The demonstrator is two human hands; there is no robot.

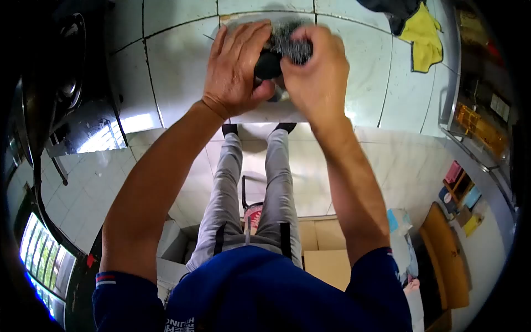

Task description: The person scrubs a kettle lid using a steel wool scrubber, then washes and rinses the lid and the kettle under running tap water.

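Over the tiled counter, my right hand (321,69) has its fingers and thumb closed round a grey steel wool scrubber (293,44). The scrubber presses against a dark, rounded object (268,65) between my hands; its kind cannot be made out. My left hand (238,63) holds that object from the left, its fingers stretched along the far side and its thumb bent beneath. Both hands look wet. Much of the dark object is hidden by my hands and the scrubber, and the scrubber is slightly blurred.
White tiles (182,72) form the counter around my hands. A yellow cloth (423,39) lies at the far right beside a dark cloth (392,11). To the left is a black stove-like surface (88,105). A metal-edged shelf (481,149) bounds the right side.
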